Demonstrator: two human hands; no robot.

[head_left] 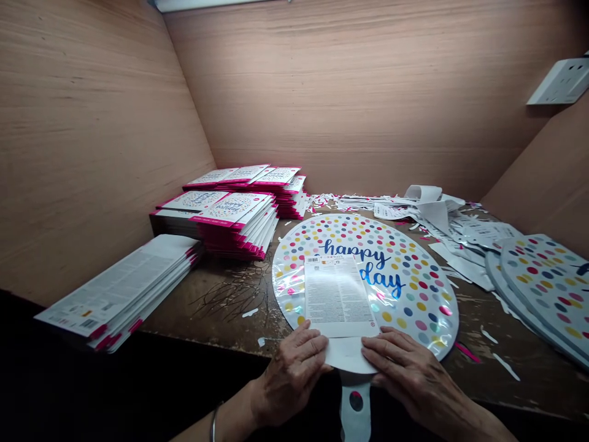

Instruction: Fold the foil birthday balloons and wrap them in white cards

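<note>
A flat round foil balloon (414, 258) with coloured dots and blue "happy day" lettering lies at the front edge of the table. Its pale tail (356, 411), with a hole in it, hangs over that edge. On top of the balloon rests a white printed card (340, 301) with small text, covering part of the lettering. My left hand (297, 368) grips the card's blank lower flap at its left side, fingers on top. At the flap's right side my right hand (405, 368) grips it likewise, its thumb mostly hidden.
Stacks of pink-edged printed packets (234, 212) stand at back left. A pile of similar packets (129, 288) overhangs the left front edge. More dotted foil balloons (547, 276) lie stacked at right. Paper strips (437, 212) and scraps litter the back. Wooden panels (368, 92) enclose the table.
</note>
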